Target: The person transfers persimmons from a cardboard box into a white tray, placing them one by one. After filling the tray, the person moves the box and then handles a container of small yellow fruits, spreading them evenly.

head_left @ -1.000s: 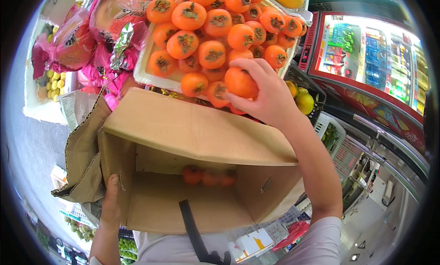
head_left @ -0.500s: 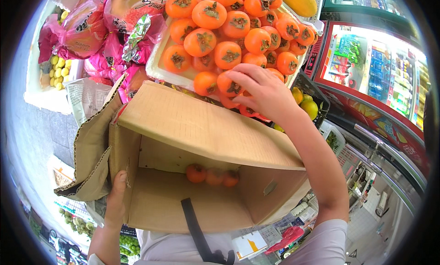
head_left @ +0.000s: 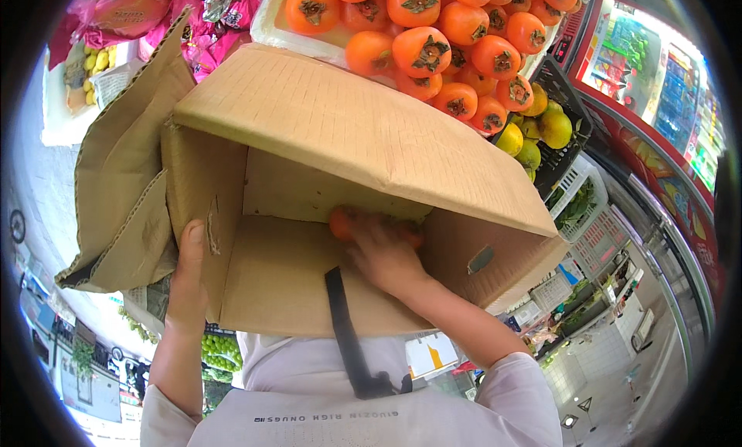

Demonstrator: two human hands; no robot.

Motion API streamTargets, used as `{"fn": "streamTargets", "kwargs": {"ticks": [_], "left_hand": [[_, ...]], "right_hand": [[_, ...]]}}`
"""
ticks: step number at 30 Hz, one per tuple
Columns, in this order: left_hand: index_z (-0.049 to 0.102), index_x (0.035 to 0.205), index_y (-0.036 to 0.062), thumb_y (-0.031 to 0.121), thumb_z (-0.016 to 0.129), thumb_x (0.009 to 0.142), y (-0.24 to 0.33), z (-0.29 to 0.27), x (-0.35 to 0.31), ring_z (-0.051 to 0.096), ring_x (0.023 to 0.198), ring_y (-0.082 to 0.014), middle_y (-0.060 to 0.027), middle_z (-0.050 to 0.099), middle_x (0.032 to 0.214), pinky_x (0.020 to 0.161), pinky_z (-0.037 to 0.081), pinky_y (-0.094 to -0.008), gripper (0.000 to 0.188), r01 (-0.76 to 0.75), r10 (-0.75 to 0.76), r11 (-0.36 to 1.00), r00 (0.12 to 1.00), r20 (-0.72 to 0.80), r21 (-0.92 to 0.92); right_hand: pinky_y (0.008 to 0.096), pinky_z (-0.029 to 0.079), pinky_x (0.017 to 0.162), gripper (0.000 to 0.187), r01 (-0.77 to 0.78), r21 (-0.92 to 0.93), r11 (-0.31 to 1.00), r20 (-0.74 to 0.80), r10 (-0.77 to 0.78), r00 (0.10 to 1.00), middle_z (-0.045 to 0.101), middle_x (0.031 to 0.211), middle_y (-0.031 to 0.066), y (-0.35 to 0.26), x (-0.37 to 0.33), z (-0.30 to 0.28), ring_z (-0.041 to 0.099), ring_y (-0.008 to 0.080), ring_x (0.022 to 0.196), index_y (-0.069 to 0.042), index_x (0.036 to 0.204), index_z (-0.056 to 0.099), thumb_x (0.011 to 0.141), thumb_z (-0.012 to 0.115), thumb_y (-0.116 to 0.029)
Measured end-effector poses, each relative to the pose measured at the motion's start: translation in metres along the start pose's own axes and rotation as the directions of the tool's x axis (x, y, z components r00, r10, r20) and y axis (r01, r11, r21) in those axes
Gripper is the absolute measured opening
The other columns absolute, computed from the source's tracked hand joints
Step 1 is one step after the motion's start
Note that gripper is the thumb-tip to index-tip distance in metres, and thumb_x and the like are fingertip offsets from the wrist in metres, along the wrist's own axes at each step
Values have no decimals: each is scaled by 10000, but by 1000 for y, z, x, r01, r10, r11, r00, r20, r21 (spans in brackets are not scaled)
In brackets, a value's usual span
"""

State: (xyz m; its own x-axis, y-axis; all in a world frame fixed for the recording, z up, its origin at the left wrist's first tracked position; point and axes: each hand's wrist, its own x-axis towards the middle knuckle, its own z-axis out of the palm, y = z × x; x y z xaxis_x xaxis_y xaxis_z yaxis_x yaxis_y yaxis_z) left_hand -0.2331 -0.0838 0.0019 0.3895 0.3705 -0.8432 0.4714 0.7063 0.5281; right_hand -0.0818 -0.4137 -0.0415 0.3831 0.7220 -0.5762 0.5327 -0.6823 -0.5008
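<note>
A large cardboard box point(head_left: 294, 285) rests tilted against my front, its mouth facing me. My left hand point(head_left: 188, 265) grips its left wall, thumb up along the edge and the other fingers hidden behind. Deep in the box, my right hand point(head_left: 384, 258) is closed over an orange persimmon; the fingertips are blurred and partly hidden. Another persimmon point(head_left: 341, 221) shows beside my fingers, and more orange peeks out at the hand's right. Beyond the box's top flap point(head_left: 355, 130), a heap of persimmons point(head_left: 464, 22) fills a white foam tray point(head_left: 270, 22).
A black crate of yellow-green fruit point(head_left: 553, 126) stands right of the persimmons. Behind it is a lit drinks fridge point(head_left: 649, 61). Pink-wrapped fruit point(head_left: 116, 14) lies at far left. A torn flap point(head_left: 127, 176) juts from the box's left. A black strap point(head_left: 344, 323) hangs over the near edge.
My right hand has moved from the persimmon heap down into the box, over the persimmons there. My left hand keeps its grip on the box. The view has shifted, so the heap appears higher.
</note>
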Motion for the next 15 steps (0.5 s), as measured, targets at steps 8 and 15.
{"fn": "streamTargets", "kwargs": {"ticks": [8, 15], "left_hand": [[484, 1619, -9, 323, 538, 1198, 1, -14, 1, 532, 1459, -200, -78, 558, 1603, 1261, 409, -376, 539, 73, -67, 992, 996, 57, -106], [457, 1638, 19, 361, 541, 1186, -10, 1, -6, 531, 1481, -233, -94, 530, 1634, 1264, 417, -406, 573, -20, 36, 988, 994, 107, -150]], "right_hand": [[605, 554, 895, 490, -180, -116, 977, 141, 196, 970, 607, 1409, 276, -19, 34, 8, 669, 466, 1174, -76, 1458, 610, 991, 646, -223], [584, 575, 822, 459, -306, -396, 865, 214, 412, 886, 758, 1052, 250, -33, 58, 37, 748, 440, 956, 29, 1306, 683, 995, 647, -306]]}}
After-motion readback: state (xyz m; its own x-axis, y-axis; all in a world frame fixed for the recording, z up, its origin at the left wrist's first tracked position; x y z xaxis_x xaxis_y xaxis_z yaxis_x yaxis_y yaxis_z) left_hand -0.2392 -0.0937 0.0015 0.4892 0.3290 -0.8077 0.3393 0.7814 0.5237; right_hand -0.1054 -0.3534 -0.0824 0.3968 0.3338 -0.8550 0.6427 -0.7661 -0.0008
